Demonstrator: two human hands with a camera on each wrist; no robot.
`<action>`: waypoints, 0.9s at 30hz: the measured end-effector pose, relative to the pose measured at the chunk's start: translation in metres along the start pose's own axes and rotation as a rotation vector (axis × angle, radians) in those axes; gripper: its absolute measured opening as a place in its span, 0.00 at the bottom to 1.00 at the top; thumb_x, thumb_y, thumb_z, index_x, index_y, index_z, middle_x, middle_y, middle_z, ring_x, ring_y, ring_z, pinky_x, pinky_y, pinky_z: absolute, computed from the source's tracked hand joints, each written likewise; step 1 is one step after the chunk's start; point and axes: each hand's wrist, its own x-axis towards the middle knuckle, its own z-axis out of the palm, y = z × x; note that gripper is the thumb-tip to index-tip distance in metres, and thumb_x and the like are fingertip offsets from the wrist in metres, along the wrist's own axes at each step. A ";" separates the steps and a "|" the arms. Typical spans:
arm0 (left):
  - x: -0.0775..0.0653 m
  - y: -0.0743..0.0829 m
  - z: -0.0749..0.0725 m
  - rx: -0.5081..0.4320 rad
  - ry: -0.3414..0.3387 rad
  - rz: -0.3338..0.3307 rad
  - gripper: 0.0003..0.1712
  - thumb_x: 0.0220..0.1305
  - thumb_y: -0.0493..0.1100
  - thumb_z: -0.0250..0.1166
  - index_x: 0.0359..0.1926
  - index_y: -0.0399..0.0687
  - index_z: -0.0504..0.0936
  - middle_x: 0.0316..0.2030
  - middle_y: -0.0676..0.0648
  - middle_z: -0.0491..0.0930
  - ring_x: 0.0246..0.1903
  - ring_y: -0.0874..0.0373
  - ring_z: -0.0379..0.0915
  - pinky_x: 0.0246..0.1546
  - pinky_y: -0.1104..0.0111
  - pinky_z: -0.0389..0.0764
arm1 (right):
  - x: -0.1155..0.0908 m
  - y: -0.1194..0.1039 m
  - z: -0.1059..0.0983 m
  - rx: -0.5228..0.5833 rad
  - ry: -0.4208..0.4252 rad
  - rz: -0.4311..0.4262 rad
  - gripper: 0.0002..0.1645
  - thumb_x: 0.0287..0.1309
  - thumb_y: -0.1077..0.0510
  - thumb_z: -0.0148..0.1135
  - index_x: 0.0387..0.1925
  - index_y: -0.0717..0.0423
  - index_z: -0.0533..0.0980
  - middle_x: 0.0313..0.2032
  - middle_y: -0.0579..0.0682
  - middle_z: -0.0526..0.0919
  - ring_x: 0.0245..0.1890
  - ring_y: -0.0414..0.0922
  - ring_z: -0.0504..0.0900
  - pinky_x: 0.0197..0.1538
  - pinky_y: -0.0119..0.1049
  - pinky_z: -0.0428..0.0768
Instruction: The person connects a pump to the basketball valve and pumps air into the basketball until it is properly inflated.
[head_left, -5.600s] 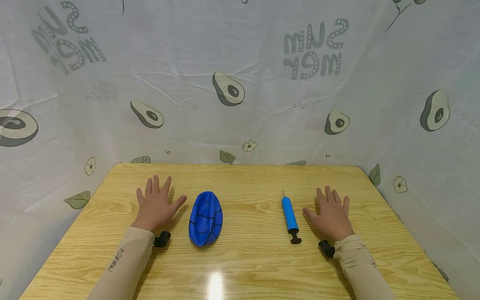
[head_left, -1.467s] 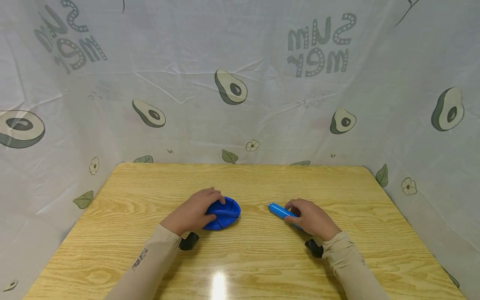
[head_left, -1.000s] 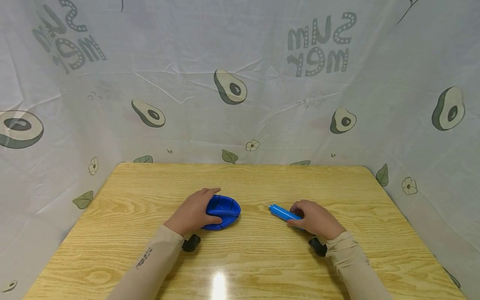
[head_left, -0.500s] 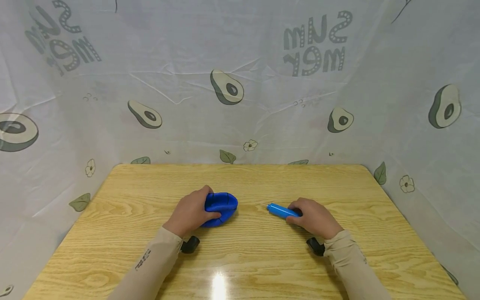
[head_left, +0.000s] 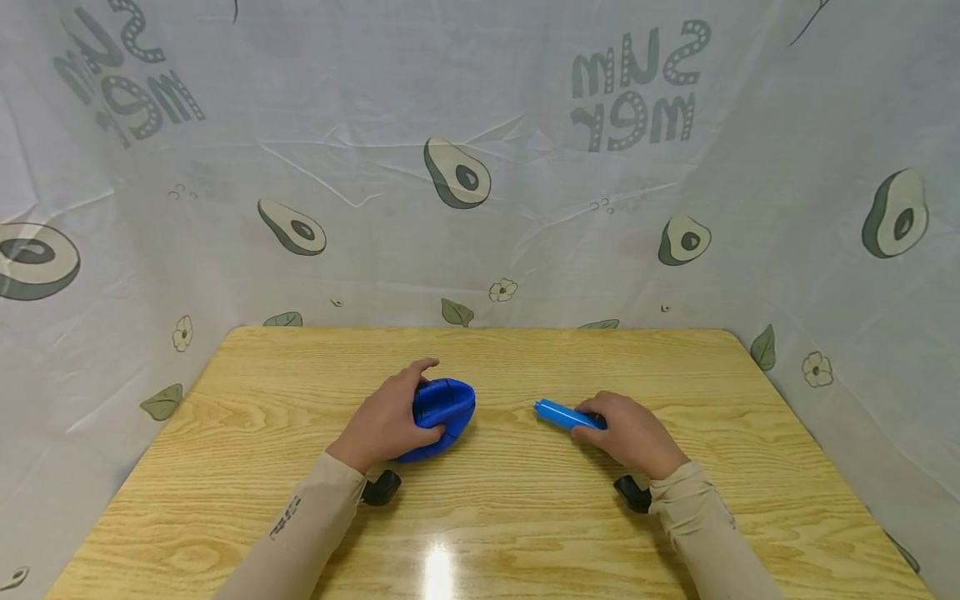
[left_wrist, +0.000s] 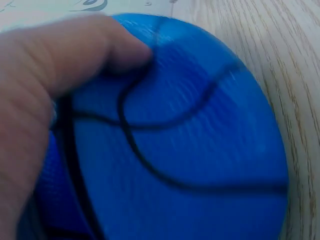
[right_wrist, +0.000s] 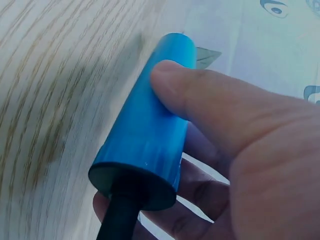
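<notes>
My left hand point(head_left: 386, 421) grips a deflated blue ball point(head_left: 450, 408) with black seam lines, its thumb point(left_wrist: 95, 45) pressed on the dented upper face. The ball's skin is folded inward like a bowl. Its left part is hidden behind the hand. In my right hand point(head_left: 626, 429) is a blue hand pump point(head_left: 558, 414), its nozzle end pointing left toward the ball. In the right wrist view the thumb lies along the pump barrel point(right_wrist: 150, 120) and the other fingers curl beneath it. A black plunger rod point(right_wrist: 120, 215) comes out of the barrel's near end.
Both hands are over a wooden table point(head_left: 480, 517). A pale curtain point(head_left: 360, 108) printed with avocados hangs behind and at both sides. Black wrist cameras point(head_left: 382, 487) sit on both wrists, below the hands.
Earlier both hands lay spread, apart from the ball and pump; both things are now gripped. The ball has been turned and shifted right, the pump angled leftward. Lately the ball has tilted up slightly.
</notes>
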 end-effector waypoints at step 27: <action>0.012 0.018 -0.026 0.025 0.307 0.198 0.29 0.60 0.57 0.77 0.59 0.54 0.82 0.53 0.48 0.79 0.55 0.47 0.75 0.53 0.49 0.83 | 0.021 -0.029 -0.026 0.175 0.334 -0.207 0.22 0.62 0.54 0.75 0.57 0.54 0.85 0.46 0.48 0.88 0.35 0.42 0.81 0.33 0.34 0.78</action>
